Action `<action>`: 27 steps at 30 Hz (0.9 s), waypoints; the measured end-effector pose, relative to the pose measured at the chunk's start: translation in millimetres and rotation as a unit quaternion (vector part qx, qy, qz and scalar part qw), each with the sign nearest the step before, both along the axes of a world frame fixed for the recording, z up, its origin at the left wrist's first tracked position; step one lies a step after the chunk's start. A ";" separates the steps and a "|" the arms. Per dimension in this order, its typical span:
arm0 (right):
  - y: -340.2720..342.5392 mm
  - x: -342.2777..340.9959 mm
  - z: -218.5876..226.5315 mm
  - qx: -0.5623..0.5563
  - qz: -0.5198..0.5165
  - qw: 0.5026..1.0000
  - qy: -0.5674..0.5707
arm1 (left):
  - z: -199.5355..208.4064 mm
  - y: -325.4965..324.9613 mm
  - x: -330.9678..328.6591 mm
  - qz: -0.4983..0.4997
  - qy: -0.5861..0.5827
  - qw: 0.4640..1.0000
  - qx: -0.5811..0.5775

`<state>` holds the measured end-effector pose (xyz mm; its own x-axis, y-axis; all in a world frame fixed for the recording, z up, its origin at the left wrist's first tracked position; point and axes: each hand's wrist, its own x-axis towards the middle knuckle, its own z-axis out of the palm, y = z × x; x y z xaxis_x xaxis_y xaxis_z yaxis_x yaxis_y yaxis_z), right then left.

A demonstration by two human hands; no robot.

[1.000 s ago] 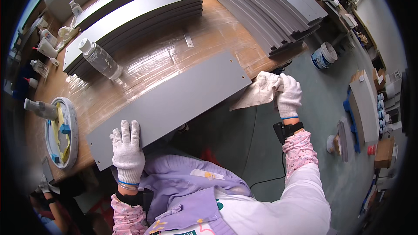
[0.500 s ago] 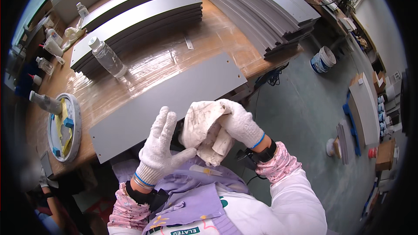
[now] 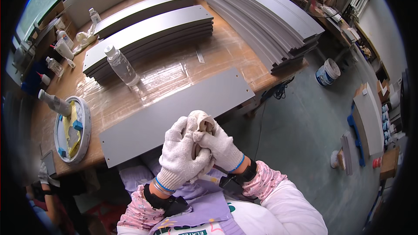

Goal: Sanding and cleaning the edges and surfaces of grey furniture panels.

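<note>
A bunched off-white cloth rag (image 3: 201,121) is squeezed between my two gloved hands, in front of my body at the table's near edge. My left hand (image 3: 180,150), in a white knit glove, wraps the rag from the left. From the other side my right hand (image 3: 220,146), gloved alike, grips it with bent fingers. Much of the rag is hidden inside the hands. Just beyond them a long flat grey panel (image 3: 170,111) with small holes at its ends lies along the near edge of the table, partly covered by my left hand.
Stacked grey panels (image 3: 152,28) fill the far table, with a taller stack (image 3: 265,13) at right. A clear bottle (image 3: 122,66) stands beyond the panel. At left, a round white lid (image 3: 85,137) carries blue blocks and yellow cloth. Another person's gloved hand (image 3: 42,174) shows far left.
My left hand, open and apart half a second ago, has come over to the rag and closed on it. The rag is now bunched smaller between both hands. The view has shifted slightly.
</note>
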<state>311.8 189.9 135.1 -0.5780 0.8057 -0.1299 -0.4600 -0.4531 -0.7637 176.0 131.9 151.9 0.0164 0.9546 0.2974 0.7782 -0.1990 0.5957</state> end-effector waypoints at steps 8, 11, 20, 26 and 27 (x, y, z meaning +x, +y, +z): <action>128.2 74.7 15.8 0.550 -0.244 0.550 -0.580 | -34.7 -3.3 -60.6 0.060 0.119 0.991 0.025; 150.4 48.2 36.1 0.428 -0.062 0.544 -0.719 | -55.9 -0.6 -73.7 0.097 0.293 0.949 -0.066; 253.3 31.9 8.8 0.417 0.118 0.413 -0.801 | -67.8 4.4 -75.8 0.104 0.312 0.944 -0.031; 261.5 40.3 33.9 0.373 0.060 0.402 -0.834 | -69.0 5.5 -77.2 0.105 0.304 0.947 -0.015; 258.2 39.7 36.6 0.392 0.011 0.417 -0.820 | -69.2 4.1 -80.4 0.104 0.305 0.947 -0.014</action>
